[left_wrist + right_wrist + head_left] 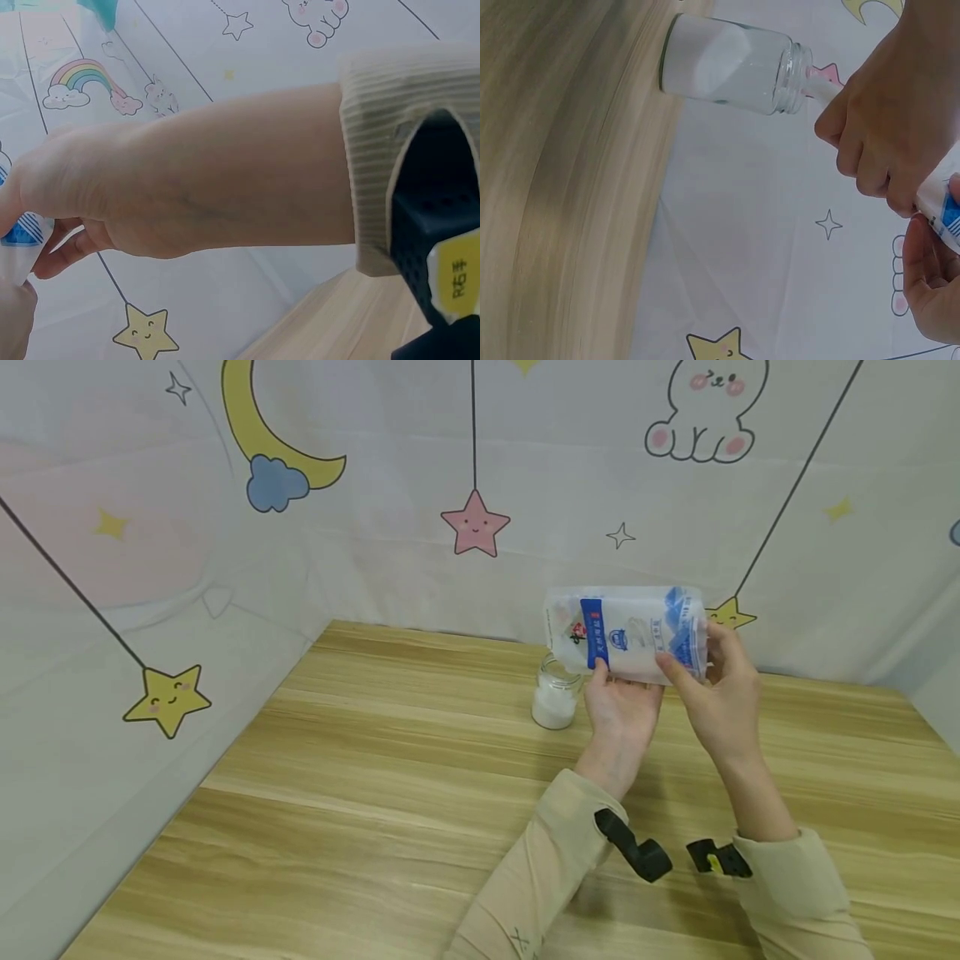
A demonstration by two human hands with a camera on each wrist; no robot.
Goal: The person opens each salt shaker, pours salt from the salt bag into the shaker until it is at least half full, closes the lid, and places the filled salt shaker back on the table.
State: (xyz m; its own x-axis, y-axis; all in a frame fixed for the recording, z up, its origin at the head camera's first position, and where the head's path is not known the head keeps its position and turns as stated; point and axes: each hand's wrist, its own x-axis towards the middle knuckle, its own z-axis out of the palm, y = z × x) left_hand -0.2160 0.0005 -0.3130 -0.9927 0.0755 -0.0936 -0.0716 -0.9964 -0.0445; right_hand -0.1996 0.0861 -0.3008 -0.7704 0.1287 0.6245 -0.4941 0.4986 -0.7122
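Note:
A white and blue plastic bag (pixel 633 635) is held lengthwise over the table, its left end above the mouth of a glass jar (pixel 556 693). Beneath the bag, my left hand (pixel 619 714) grips it with the thumb on its front. My right hand (pixel 722 697) holds the right end, thumb on the front face. In the right wrist view, the curled fingers of the left hand (pixel 889 124) wrap the bag, whose white end (pixel 823 88) meets the jar's mouth. White granules (pixel 705 54) fill about half of the jar. Whether granules are flowing is hard to tell.
The jar stands upright on a wood-grain table (pixel 360 793), close to its back edge. Behind hangs a pale cloth (pixel 390 485) printed with stars and a moon. Black straps (pixel 637 847) circle both beige sleeves (pixel 525 877).

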